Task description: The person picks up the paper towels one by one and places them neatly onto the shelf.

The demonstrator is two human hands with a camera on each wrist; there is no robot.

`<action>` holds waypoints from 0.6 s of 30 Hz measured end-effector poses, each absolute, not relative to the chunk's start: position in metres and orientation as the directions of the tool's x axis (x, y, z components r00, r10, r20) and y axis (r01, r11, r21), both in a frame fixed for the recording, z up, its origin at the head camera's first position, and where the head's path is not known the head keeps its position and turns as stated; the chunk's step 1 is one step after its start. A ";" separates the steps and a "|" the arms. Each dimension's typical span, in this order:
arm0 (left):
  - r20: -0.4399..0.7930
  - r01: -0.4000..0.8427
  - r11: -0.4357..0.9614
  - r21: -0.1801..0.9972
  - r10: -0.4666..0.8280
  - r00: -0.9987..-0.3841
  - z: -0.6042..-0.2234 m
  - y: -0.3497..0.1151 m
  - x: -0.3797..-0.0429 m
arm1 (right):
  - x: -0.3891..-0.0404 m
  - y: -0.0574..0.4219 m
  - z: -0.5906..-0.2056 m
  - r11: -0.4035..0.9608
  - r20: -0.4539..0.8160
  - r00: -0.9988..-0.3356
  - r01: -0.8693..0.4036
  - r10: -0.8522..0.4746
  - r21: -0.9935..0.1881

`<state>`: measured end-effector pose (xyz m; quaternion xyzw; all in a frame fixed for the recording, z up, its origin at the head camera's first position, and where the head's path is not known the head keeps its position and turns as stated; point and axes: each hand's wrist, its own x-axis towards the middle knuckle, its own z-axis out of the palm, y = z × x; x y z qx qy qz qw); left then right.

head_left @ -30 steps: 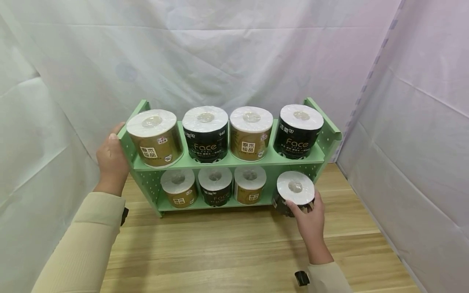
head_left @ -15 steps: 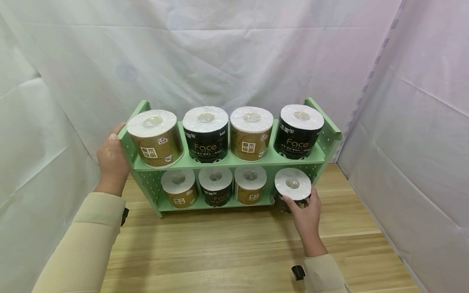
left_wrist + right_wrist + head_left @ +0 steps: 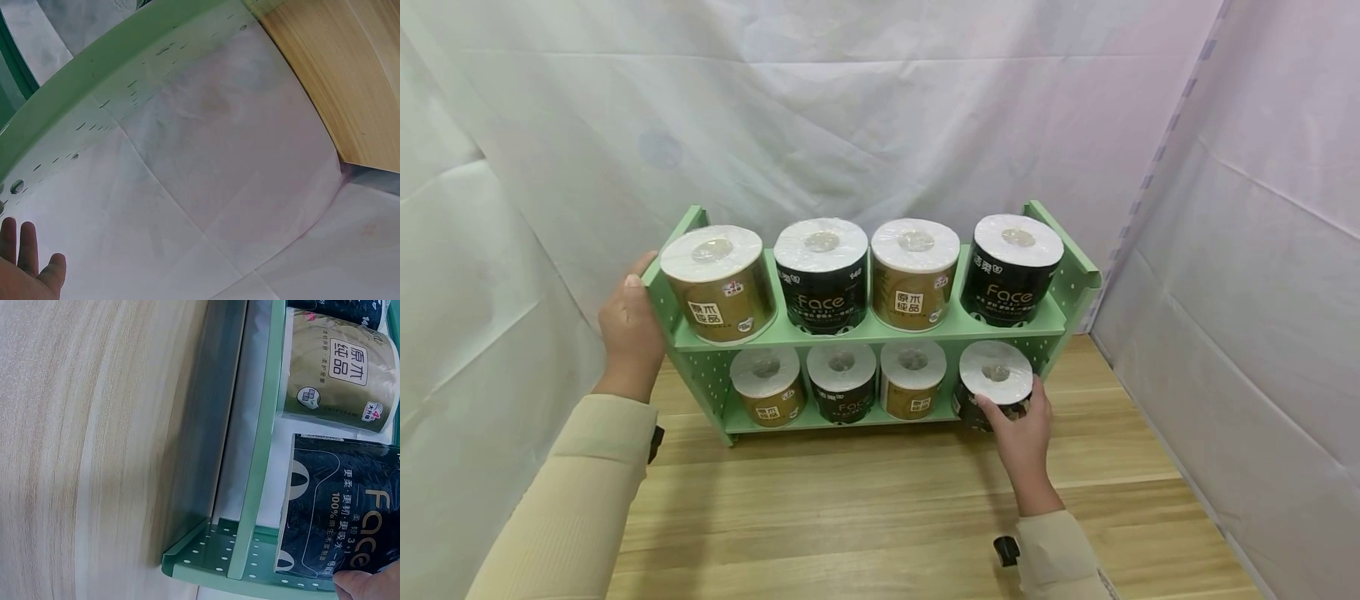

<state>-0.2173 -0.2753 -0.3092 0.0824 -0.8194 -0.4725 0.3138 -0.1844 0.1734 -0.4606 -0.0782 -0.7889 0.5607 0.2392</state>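
Note:
A two-tier green shelf (image 3: 872, 336) stands on the table with toilet paper rolls on both tiers. My right hand (image 3: 1028, 442) grips a black-wrapped toilet paper roll (image 3: 996, 377) at the right end of the lower tier, thumb and fingers about its near side. In the right wrist view, the thumb (image 3: 356, 582) lies on the wrapper of that roll (image 3: 337, 506). My left hand (image 3: 628, 329) is against the outside of the left side panel (image 3: 662, 296). The left wrist view shows several fingers (image 3: 28, 247) extended beside the perforated panel (image 3: 81, 94).
Gold rolls (image 3: 914, 275) and black rolls (image 3: 822, 279) alternate along the upper tier. To the left on the lower tier are gold (image 3: 765, 387) and black (image 3: 841, 385) ones. The wooden table (image 3: 835, 517) extends in front; white cloth (image 3: 850, 125) hangs behind and at both sides.
My right hand has moved the black roll back and slightly left, further onto the lower tier. The left hand and the other rolls stay where they were.

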 end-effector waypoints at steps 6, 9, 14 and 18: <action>0.438 0.163 0.542 0.824 -0.429 -0.790 -0.310 -0.276 -0.218 | -0.188 0.172 -0.461 0.387 0.312 -0.865 -0.151 0.394 -0.909; 0.437 0.160 0.545 0.823 -0.427 -0.792 -0.310 -0.276 -0.218 | -0.189 0.171 -0.461 0.386 0.306 -0.864 -0.145 0.399 -0.911; 0.436 0.153 0.548 0.822 -0.434 -0.789 -0.310 -0.276 -0.218 | -0.192 0.171 -0.463 0.396 0.311 -0.851 -0.135 0.422 -0.908; 0.429 0.142 0.550 0.823 -0.439 -0.789 -0.310 -0.276 -0.218 | -0.196 0.170 -0.465 0.397 0.327 -0.840 -0.149 0.432 -0.906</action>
